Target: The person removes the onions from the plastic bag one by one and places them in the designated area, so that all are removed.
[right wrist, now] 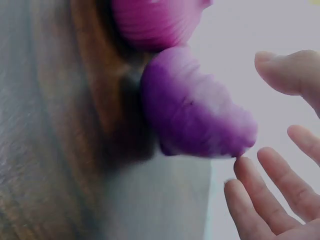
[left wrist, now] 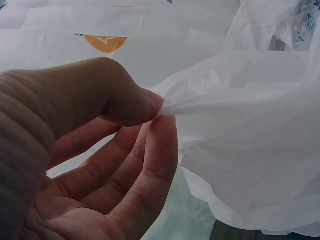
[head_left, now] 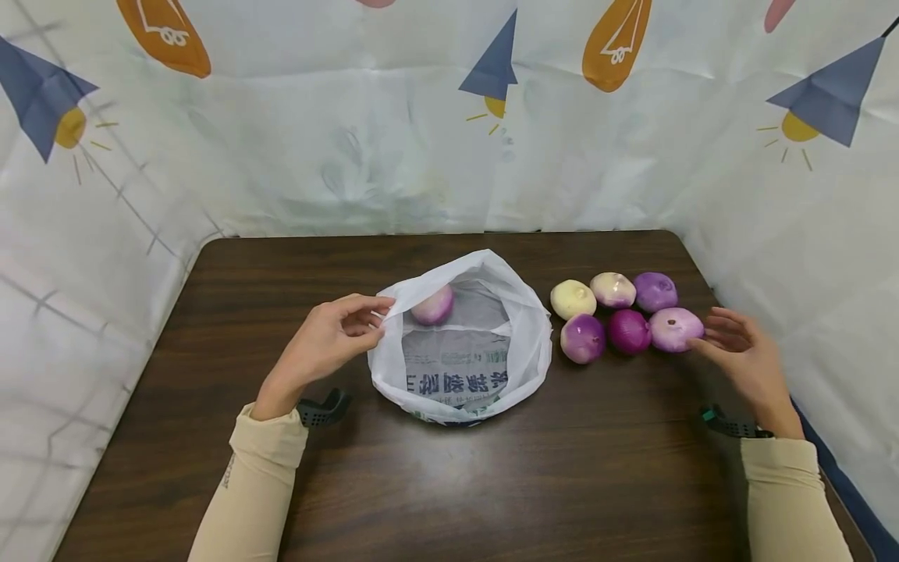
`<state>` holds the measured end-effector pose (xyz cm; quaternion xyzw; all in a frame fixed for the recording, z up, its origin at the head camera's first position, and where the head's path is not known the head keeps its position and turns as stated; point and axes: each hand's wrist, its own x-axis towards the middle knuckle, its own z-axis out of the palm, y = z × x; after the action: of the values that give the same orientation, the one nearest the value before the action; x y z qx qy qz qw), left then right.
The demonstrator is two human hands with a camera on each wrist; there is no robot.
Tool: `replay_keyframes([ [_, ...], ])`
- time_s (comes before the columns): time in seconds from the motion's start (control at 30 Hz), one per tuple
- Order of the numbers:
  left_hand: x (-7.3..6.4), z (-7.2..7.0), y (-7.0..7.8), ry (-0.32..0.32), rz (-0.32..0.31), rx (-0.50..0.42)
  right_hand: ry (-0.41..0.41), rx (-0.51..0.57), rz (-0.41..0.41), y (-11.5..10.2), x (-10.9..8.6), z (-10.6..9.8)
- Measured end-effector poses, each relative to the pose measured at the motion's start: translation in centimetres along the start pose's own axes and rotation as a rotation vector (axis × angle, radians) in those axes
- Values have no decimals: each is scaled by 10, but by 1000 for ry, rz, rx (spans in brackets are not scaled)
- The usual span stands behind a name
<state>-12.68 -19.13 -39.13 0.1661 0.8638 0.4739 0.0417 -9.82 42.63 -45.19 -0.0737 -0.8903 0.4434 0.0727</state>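
A white plastic bag [head_left: 528,328] stands with its mouth wide, and one purple-white onion [head_left: 433,306] lies inside it. My left hand [head_left: 319,343] pinches the bag's left rim between thumb and forefinger; the left wrist view shows the thin film [left wrist: 240,130] pulled taut from the fingertips. Over on the right, my right hand [head_left: 744,359] is beside the pale purple onion [head_left: 674,329] at the front right of a group. In the right wrist view its fingers [right wrist: 260,200] are spread close to that onion [right wrist: 195,110], with the thumb apart from it.
More onions sit close together right of the bag: a yellowish one [head_left: 572,300], a white-purple one [head_left: 613,289] and several purple ones [head_left: 630,332]. The dark wooden table [head_left: 449,484] is enclosed by a printed white cloth [head_left: 393,156] at back and sides.
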Motion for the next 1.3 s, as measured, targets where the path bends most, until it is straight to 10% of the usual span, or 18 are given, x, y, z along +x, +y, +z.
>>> replay_keyframes([
  [0.67,-1,0,0,9,0,-16,73,57,-146,-34,5,14],
  [1.3,-2,-1,2,17,19,-30,-42,227,-270,-69,12,58],
])
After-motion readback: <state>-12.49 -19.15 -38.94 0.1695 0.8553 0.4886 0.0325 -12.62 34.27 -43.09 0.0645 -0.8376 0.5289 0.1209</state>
